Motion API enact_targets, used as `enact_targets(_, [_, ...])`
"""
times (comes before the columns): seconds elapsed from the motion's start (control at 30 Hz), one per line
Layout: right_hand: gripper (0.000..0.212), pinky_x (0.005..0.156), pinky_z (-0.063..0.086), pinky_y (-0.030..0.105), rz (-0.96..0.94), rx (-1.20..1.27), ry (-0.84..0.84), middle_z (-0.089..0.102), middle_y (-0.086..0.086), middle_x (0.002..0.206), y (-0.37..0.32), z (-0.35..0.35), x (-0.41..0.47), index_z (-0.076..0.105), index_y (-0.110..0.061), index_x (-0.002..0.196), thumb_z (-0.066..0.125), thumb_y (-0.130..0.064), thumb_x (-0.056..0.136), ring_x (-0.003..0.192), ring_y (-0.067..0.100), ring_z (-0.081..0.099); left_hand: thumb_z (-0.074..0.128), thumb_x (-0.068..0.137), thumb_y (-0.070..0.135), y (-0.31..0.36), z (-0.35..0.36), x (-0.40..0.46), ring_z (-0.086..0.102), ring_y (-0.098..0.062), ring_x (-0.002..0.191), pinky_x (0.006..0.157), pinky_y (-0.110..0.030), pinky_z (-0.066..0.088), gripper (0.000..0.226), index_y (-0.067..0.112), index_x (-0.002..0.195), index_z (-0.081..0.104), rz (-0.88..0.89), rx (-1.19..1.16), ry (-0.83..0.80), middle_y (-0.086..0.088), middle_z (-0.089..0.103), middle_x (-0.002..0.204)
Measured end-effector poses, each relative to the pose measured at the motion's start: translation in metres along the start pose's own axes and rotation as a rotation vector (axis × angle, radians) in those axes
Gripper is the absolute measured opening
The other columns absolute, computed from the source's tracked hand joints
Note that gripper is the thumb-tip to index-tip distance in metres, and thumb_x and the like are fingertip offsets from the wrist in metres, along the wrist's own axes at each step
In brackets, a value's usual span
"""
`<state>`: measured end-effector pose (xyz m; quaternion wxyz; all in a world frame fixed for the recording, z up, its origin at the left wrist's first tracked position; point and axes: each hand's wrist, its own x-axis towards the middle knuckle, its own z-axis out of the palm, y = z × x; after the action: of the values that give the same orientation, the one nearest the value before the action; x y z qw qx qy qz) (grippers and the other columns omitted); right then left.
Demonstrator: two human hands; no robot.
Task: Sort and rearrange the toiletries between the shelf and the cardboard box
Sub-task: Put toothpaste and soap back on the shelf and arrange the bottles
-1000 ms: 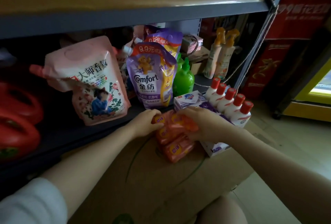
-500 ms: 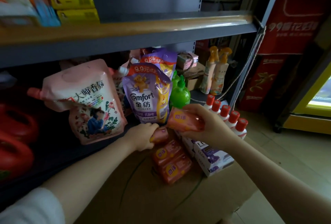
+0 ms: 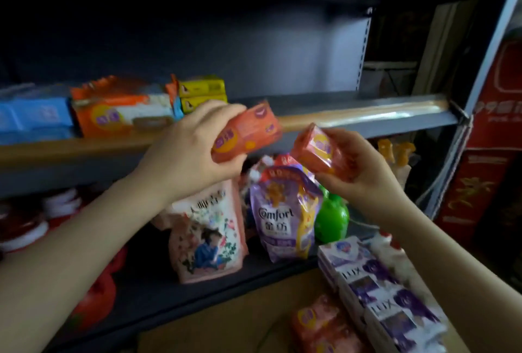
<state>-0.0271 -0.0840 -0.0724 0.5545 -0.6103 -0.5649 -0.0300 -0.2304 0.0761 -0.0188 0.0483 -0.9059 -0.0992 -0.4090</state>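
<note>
Head view, close, facing the shelf [image 3: 367, 115]

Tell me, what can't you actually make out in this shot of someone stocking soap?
Head view, the only one:
- Print on the orange soap pack in the left hand: smeared by motion blur.
- Back of the orange soap bar: covered by the right hand.
- Red-capped bottles: mostly behind the right forearm, blurred.
- Red containers on the lower shelf: in deep shadow, cut by the left edge.
- Cardboard box: bottom edge crops it.
</note>
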Motion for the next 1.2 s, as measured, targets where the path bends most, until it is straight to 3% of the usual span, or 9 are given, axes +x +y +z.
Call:
enact_targets(0.1, [0.060,0.081,0.045,0.013,-0.062,0.022,0.025,0.061,-0.013,0.110,-0.017,0.005,0.029,0.045,-0.039,0.117,0.073,-0.029,0.065,0.096,-0.001,0.060,0.057,0.072,0.044,-0.013,-0.028,0.042,0.060,-0.031,0.092,0.073,-0.039,0.053,0.063,0.015,0.128,0.050,0.093,0.240,0.021,-0.007,0.053,0.118])
enact_targets(0.23, [0.059,0.076,0.044,0.008,-0.130,-0.095,0.015,0.060,-0.018,0.100,-0.036,0.011,0.069,0.046,-0.039,0.113,0.077,-0.021,0.066,0.088,-0.006,0.058,0.061,0.081,0.039,-0.035,-0.047,0.101,0.052,-0.024,0.107,0.083,-0.033,0.044,0.058,0.024,0.133,0.040,-0.071,0.381,-0.269,-0.001,0.047,0.126])
enact_targets(0.37, [0.059,0.070,0.042,0.005,-0.127,-0.225,-0.016,0.055,-0.023,0.096,-0.042,0.015,0.105,0.048,-0.031,0.117,0.077,-0.013,0.069,0.083,-0.003,0.057,0.060,0.083,0.038,-0.062,-0.031,0.136,0.052,-0.024,0.107,0.084,-0.036,0.046,0.050,0.022,0.127,0.042,-0.027,0.563,-0.504,-0.005,0.052,0.120])
enact_targets(0.53, [0.065,0.078,0.039,0.019,-0.119,-0.392,-0.117,0.057,-0.002,0.114,-0.039,0.027,0.145,0.046,-0.023,0.127,0.078,-0.022,0.071,0.101,0.016,0.055,0.066,0.081,0.029,-0.094,-0.003,0.150,0.052,-0.023,0.107,0.079,-0.032,0.045,0.052,0.022,0.127,0.041,-0.053,0.599,-0.667,-0.002,0.050,0.122])
enact_targets(0.83, [0.068,0.086,0.040,0.026,-0.095,-0.617,-0.477,0.053,0.004,0.124,-0.025,0.072,0.198,0.042,-0.021,0.130,0.077,-0.026,0.072,0.108,0.021,0.051,0.076,0.072,0.037,-0.121,0.017,0.143,0.050,-0.023,0.106,0.075,-0.029,0.037,0.065,0.016,0.123,0.041,-0.164,0.527,-0.779,-0.003,0.045,0.119])
enact_targets(0.93, [0.071,0.090,0.042,0.030,-0.073,-0.625,-0.545,0.050,0.005,0.127,-0.021,0.088,0.206,0.038,-0.021,0.132,0.077,-0.025,0.073,0.111,0.022,0.050,0.072,0.074,0.043,-0.126,0.013,0.143,0.050,-0.019,0.096,0.070,-0.026,0.037,0.049,0.019,0.110,0.049,-0.211,0.407,-0.787,-0.001,0.047,0.107])
enact_targets(1.03, [0.071,0.098,0.038,0.034,-0.031,-0.603,-0.598,0.043,0.005,0.134,-0.012,0.095,0.210,0.033,-0.025,0.136,0.073,-0.029,0.078,0.121,0.023,0.043,0.069,0.080,0.036,-0.137,0.006,0.138,0.049,-0.014,0.086,0.064,-0.026,0.038,0.028,0.022,0.097,0.052,-0.237,0.304,-0.737,0.003,0.052,0.102])
enact_targets(1.13, [0.061,0.105,0.032,0.036,0.004,-0.582,-0.663,0.039,0.002,0.138,-0.010,0.095,0.209,0.032,-0.032,0.139,0.061,-0.039,0.086,0.127,0.021,0.035,0.069,0.079,0.024,-0.145,0.008,0.136,0.053,-0.016,0.095,0.079,-0.030,0.046,0.037,0.022,0.113,0.053,-0.271,0.260,-0.721,0.003,0.054,0.110])
enact_targets(1.2, [0.056,0.102,0.038,0.035,0.009,-0.547,-0.688,0.044,0.001,0.135,-0.011,0.093,0.211,0.035,-0.033,0.138,0.058,-0.027,0.087,0.119,0.019,0.045,0.068,0.079,0.015,-0.144,0.014,0.138,0.055,-0.019,0.094,0.077,-0.032,0.048,0.039,0.023,0.114,0.054,-0.258,0.289,-0.697,0.000,0.055,0.112])
